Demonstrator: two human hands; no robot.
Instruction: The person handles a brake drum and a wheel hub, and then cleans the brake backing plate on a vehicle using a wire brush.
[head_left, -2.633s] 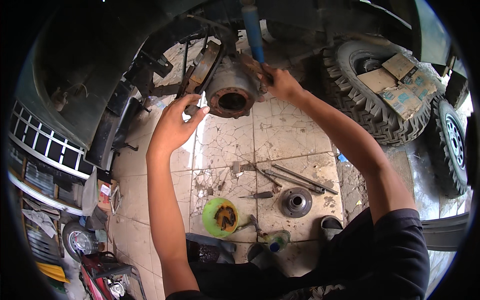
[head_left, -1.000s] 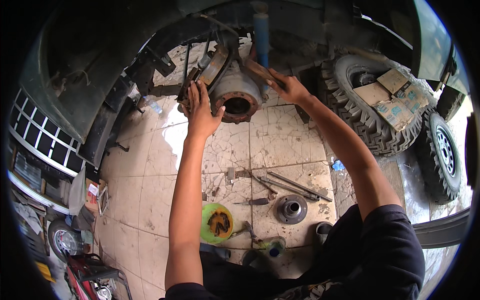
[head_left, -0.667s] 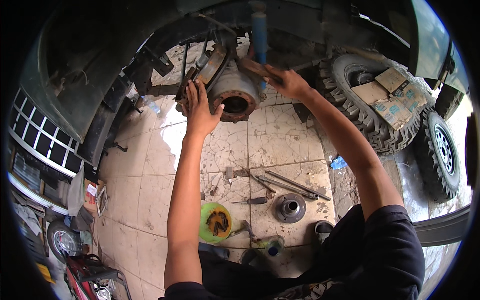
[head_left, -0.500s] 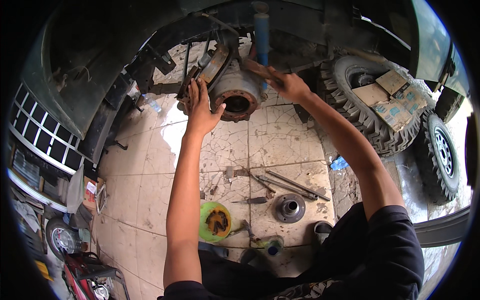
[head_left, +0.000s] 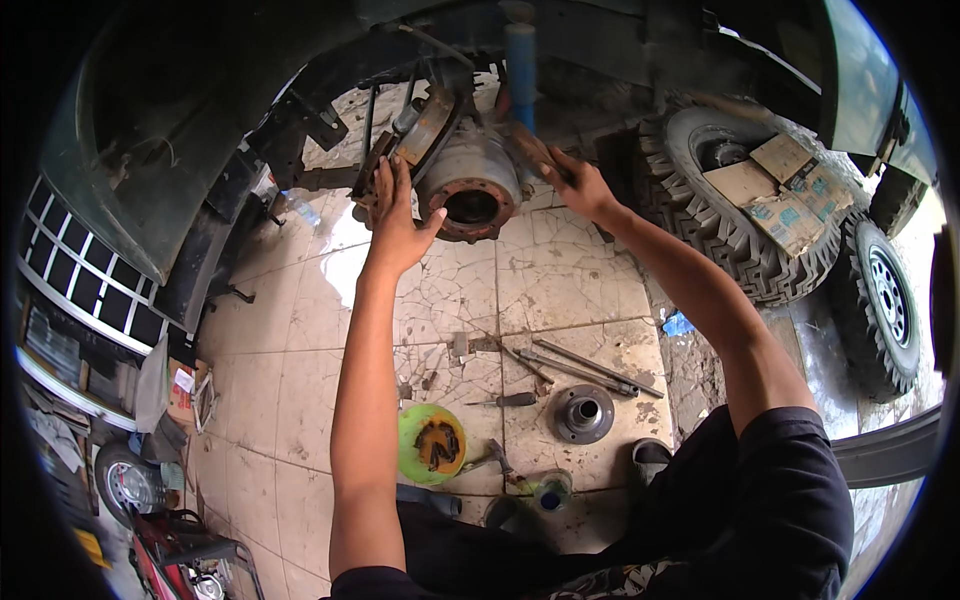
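Note:
Under the vehicle's dark body, a grey axle housing (head_left: 470,160) faces me, its round rusty flange (head_left: 478,207) open in the middle. A curved, rusty brake shoe (head_left: 428,130) sits on its left side. My left hand (head_left: 396,225) lies against the lower part of that brake assembly, fingers stretched out and thumb apart near the flange. At the housing's right side, my right hand (head_left: 585,188) is closed on a rusty brown, elongated piece (head_left: 530,148). Its exact kind cannot be made out, and part of it is hidden by my fingers.
On the cracked tiles lie long metal bars (head_left: 590,365), a screwdriver (head_left: 510,400), a flanged hub (head_left: 584,414), a hammer (head_left: 500,458) and a green bowl (head_left: 408,460) with dark parts. A big tyre (head_left: 690,245) bearing cardboard stands right. A blue shock absorber (head_left: 521,75) hangs behind the housing.
My right hand has shifted slightly right and down with the brown piece, which now angles more steeply beside the housing. My left hand stays at the brake assembly.

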